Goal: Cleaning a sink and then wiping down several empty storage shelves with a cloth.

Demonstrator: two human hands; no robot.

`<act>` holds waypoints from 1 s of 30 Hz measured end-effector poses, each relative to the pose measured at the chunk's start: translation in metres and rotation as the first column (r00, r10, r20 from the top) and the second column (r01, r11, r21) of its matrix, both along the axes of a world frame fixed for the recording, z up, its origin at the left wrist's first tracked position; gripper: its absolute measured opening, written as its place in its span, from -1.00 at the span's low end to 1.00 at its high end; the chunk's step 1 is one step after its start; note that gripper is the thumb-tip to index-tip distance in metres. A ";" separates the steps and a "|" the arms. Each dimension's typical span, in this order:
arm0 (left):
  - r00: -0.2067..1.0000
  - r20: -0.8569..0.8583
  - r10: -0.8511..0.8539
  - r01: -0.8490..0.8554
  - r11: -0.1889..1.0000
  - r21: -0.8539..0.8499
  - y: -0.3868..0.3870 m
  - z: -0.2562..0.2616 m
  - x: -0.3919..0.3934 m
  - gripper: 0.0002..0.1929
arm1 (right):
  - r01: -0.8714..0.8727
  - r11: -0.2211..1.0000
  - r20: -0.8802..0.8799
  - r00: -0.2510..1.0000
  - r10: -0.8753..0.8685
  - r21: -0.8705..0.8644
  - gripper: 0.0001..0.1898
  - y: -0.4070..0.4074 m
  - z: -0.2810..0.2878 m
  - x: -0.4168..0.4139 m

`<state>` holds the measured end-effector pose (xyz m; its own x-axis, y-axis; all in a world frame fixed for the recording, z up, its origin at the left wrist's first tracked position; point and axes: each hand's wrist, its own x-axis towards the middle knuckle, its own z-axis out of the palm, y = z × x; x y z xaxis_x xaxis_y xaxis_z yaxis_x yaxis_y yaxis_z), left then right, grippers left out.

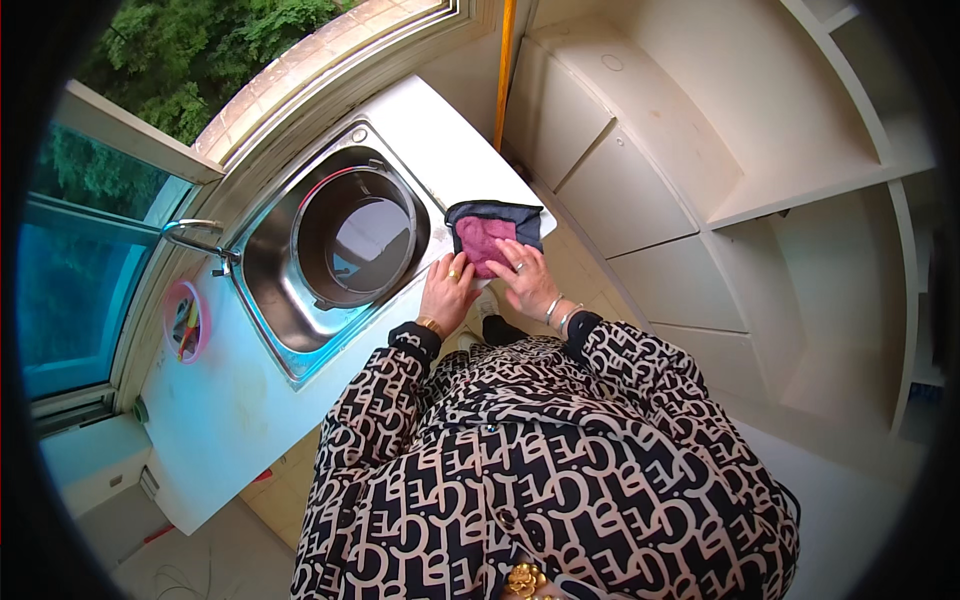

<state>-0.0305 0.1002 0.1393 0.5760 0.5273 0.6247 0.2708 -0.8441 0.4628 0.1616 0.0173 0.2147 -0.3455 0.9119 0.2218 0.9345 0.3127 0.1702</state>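
Note:
On the white countertop, right of the sink, lies a dark grey cloth (529, 223) with a dark red cloth (480, 234) on top. My left hand (448, 290) rests at the near left corner of the red cloth, fingers bent; whether it pinches the fabric cannot be told. My right hand (527, 283) lies over the red cloth's near right part with its fingers spread and the thumb apart. A dark round basin (304, 247) holding water stands in the stainless steel sink (271, 300), left of my left hand.
A curved faucet (196, 229) stands at the sink's left edge. Beside it is a pink plastic basket (204, 330) with small items. An open window lies beyond the counter. White cabinets (630, 180) stand at the right, near an orange pole (505, 75).

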 end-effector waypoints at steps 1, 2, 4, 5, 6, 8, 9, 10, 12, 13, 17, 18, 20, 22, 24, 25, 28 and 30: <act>0.996 -0.088 0.017 -0.017 1.000 0.001 0.004 0.007 -0.004 -0.61 | -0.016 0.998 0.040 0.999 0.013 0.064 -0.37 0.008 -0.003 0.001; 0.995 -0.062 0.078 -0.071 0.992 0.106 0.011 -0.003 -0.001 -0.78 | -0.065 0.988 -0.015 0.998 0.068 0.139 -0.46 0.014 -0.007 0.002; 0.989 -0.111 0.099 -0.085 0.988 0.128 0.012 -0.010 -0.008 -0.83 | -0.052 0.991 -0.067 0.996 0.060 0.120 -0.53 0.021 -0.011 -0.004; 0.982 -0.151 0.115 -0.092 0.984 0.150 0.013 -0.013 -0.011 -0.88 | -0.035 0.995 -0.111 0.993 0.046 0.099 -0.61 0.023 -0.012 -0.008; 0.993 -0.054 0.103 -0.092 0.980 0.175 0.014 -0.014 -0.014 -0.92 | -0.036 0.994 -0.114 0.992 0.049 0.107 -0.61 0.025 -0.014 -0.009; 0.999 -0.015 0.051 -0.049 0.993 0.106 0.012 -0.016 -0.023 -0.93 | -0.044 0.998 -0.175 0.983 0.050 0.036 -0.75 0.027 -0.016 -0.009; 0.999 0.032 -0.003 0.002 1.000 0.029 0.012 -0.010 -0.027 -0.94 | -0.042 0.998 -0.175 0.983 0.050 0.045 -0.75 0.029 -0.014 -0.008; 0.997 0.079 -0.026 0.025 1.000 0.013 0.015 -0.003 -0.029 -0.95 | -0.001 1.000 -0.185 0.983 0.004 0.014 -0.78 0.032 -0.011 -0.006; 0.992 0.107 0.061 -0.057 0.998 -0.038 0.033 0.014 -0.024 -0.93 | 0.034 0.998 -0.188 0.982 -0.024 0.050 -0.81 0.050 0.001 -0.002; 0.980 0.125 0.154 -0.141 0.984 -0.106 0.044 0.019 -0.023 -0.91 | 0.057 0.993 -0.185 0.982 -0.038 0.099 -0.76 0.063 0.016 -0.009; 0.964 0.149 0.220 -0.215 0.975 -0.052 0.059 0.026 -0.010 -0.61 | 0.065 0.947 -0.056 0.997 -0.050 0.313 -0.70 0.095 0.037 -0.019; 0.980 0.105 0.168 -0.167 0.986 -0.024 0.057 0.018 -0.003 -0.56 | 0.064 0.959 0.015 0.997 -0.071 0.275 -0.68 0.101 0.031 -0.015; 0.996 0.016 0.085 -0.085 0.996 0.013 0.044 0.001 0.018 -0.43 | 0.097 0.995 0.082 0.992 -0.096 -0.003 -0.57 0.101 0.013 -0.002; 0.985 -0.138 0.103 -0.117 0.988 -0.099 0.032 -0.018 0.013 -0.30 | 0.131 0.991 0.206 0.970 -0.133 0.025 -0.49 0.092 -0.031 -0.010; 0.974 -0.155 0.163 -0.175 0.983 -0.063 0.022 -0.023 0.000 -0.26 | 0.170 0.978 0.211 0.958 -0.193 0.120 -0.45 0.086 -0.060 -0.030; 0.966 -0.198 0.164 -0.183 0.980 -0.080 0.018 -0.021 -0.006 -0.25 | 0.206 0.972 0.167 0.961 -0.223 0.111 -0.45 0.083 -0.066 -0.038; 0.964 -0.195 0.183 -0.192 0.981 -0.031 0.014 -0.027 -0.022 -0.32 | 0.101 0.989 -0.016 0.995 -0.100 0.110 -0.50 0.069 -0.059 -0.044; 0.967 -0.176 0.184 -0.187 0.982 -0.001 0.013 -0.037 -0.037 -0.41 | -0.018 0.991 -0.060 0.998 0.026 0.131 -0.59 0.064 -0.050 -0.045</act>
<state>-0.0670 0.1136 0.1022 0.5662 0.6449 0.5133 0.4997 -0.7639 0.4084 0.1165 0.0816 0.1650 -0.3469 0.8663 0.3595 0.9377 0.3119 0.1534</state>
